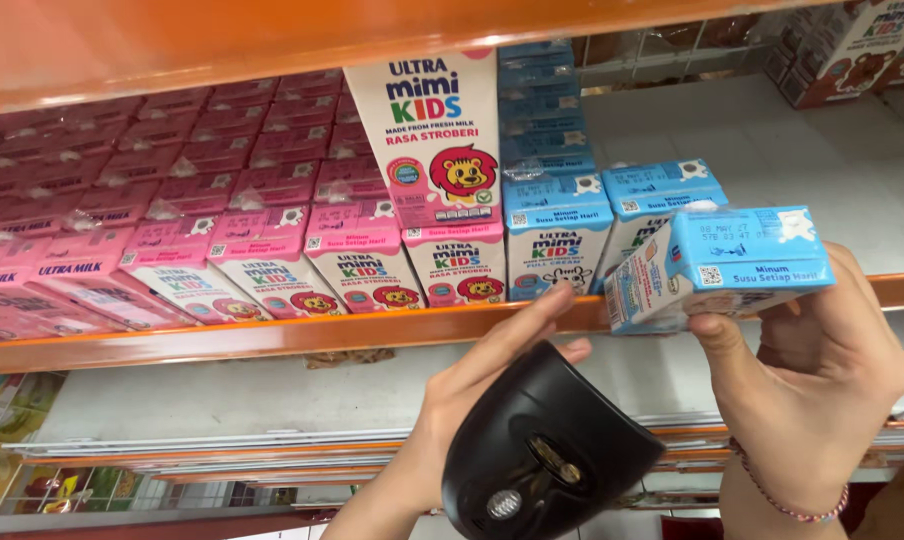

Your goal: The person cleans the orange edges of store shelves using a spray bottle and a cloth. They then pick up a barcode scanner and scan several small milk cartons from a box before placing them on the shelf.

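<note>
My right hand [822, 380] grips a small blue milk carton [732, 265], tilted on its side in front of the orange shelf edge [272, 335]. A thin bead bracelet circles that wrist. My left hand [482, 385] holds a black handheld scanner [542, 450], its head pointing up toward the carton. On the shelf behind stand rows of pink milk cartons [362, 265] and a shorter stack of blue milk cartons [557, 240]. One pink carton [432, 140] stands taller on top of the others.
An orange shelf [222, 40] overhangs the cartons. The white shelf board [772, 140] at right is bare behind the blue cartons. Brown cartons [852, 50] sit at the far upper right. Lower shelves with coloured packs [32, 470] lie below.
</note>
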